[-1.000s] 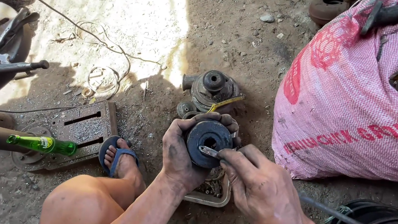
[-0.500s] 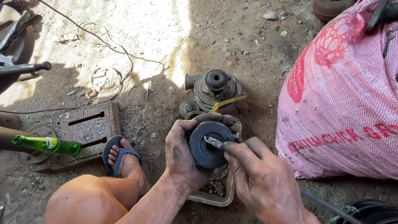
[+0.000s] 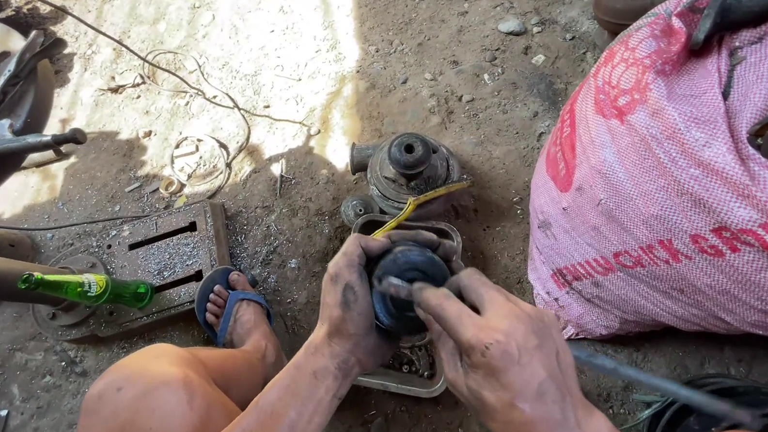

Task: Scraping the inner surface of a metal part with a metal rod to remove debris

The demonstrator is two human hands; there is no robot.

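1. Far left on the dirt floor [image 3: 232, 22], a green glass bottle [image 3: 87, 288] lies just beside a slotted metal plate [image 3: 155, 251].
2. Your left hand [image 3: 354, 300] is wrapped closed around a dark round metal part [image 3: 405, 282], held above a shallow tray [image 3: 403, 381].
3. Your right hand [image 3: 494, 357] is closed on a thin metal tool [image 3: 395, 287] whose tip touches that part.
4. A pink woven sack [image 3: 700, 186] sits at the right.
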